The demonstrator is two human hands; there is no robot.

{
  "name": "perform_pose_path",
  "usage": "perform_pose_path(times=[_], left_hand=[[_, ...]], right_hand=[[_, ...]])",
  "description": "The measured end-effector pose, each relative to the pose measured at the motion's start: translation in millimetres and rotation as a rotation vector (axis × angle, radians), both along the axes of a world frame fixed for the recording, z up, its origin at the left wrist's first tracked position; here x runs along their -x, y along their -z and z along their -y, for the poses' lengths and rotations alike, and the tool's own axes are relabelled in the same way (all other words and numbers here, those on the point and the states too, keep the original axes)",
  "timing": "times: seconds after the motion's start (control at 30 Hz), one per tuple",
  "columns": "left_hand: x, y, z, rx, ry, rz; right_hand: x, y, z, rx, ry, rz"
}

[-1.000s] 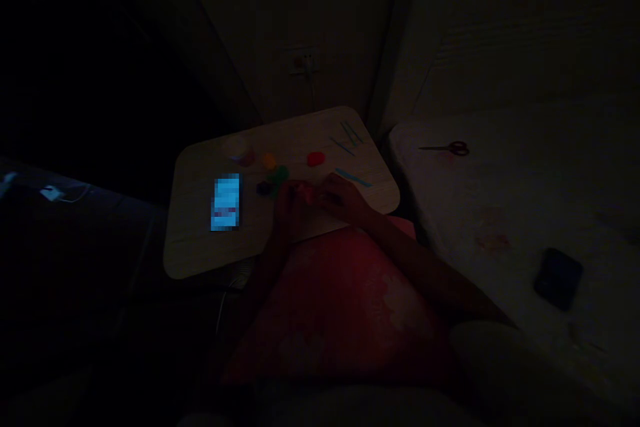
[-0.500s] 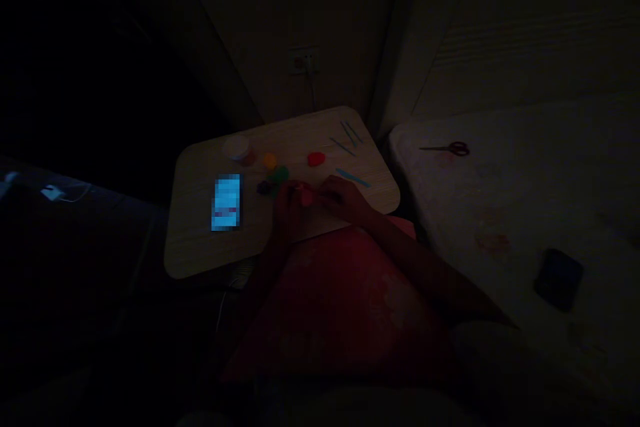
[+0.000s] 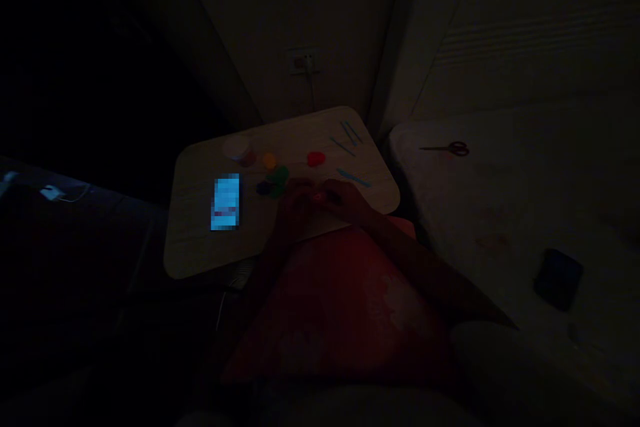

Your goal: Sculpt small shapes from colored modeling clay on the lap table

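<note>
Very dark frame; colours and edges are unreliable. The left hand and right hand are close together over the near edge of a light wood lap desk, just right of centre. A small pink lump sits between them, mostly hidden by the fingers. The grip looks narrow and closed around it, but I can't tell which fingers bear the lump or whether both hands hold it. Right forearm runs in from lower right, with the wrist bent slightly. Left forearm is nearly lost in shadow.

On the desk, upper middle: a round tub with a pale lid, then lumps of orange clay, green clay, dark purple clay and red clay. Thin teal sticks lie upper right, and a teal strip lies just beyond the right hand. A phone lies on the left of the desk, screen lit but pixelated, so unreadable. No brand or label is legible anywhere. Scissors and a dark square object lie on the pale bedding at right. A red patterned cloth covers the lap.
</note>
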State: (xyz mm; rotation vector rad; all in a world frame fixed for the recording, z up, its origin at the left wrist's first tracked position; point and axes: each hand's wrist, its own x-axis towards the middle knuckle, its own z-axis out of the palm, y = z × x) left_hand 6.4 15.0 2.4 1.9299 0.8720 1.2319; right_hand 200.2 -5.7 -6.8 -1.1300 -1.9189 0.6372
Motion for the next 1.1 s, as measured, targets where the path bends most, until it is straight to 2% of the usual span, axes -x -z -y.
perform_pose_path(times=[0.07,0.17,0.3,0.43,0.53,0.6,0.7,1.1], left_hand=[[-1.1,-1.4,2.0,0.027,0.019,0.022],[-3.4,-3.2,6.2,0.178,0.034,0.078],[-4.0,-1.6,7.8,0.315,-0.066,0.177],[-1.9,-1.3,6.0,0.228,-0.156,0.073],[-1.4,-2.9,4.9,0.133,-0.096,-0.068],[-1.8,-3.7,4.1,0.096,-0.033,-0.14],[-2.4,-4.7,3.6,0.061,-0.014,-0.181],[-3.0,-8.8,9.3,0.155,-0.026,-0.152]], right_hand=[[0.5,1.0,-0.1,0.015,-0.066,0.105],[2.2,1.4,0.5,-0.015,-0.119,0.183],[2.9,-1.9,0.7,0.012,-0.092,0.139],[1.0,-6.2,0.6,0.035,-0.026,-0.037],[-0.3,-7.0,0.7,0.048,-0.017,-0.11],[-1.0,-5.8,0.4,0.068,-0.039,-0.103],[-1.6,-2.4,-0.3,0.074,-0.055,-0.079],[-1.0,-4.3,0.7,0.14,-0.075,-0.094]])
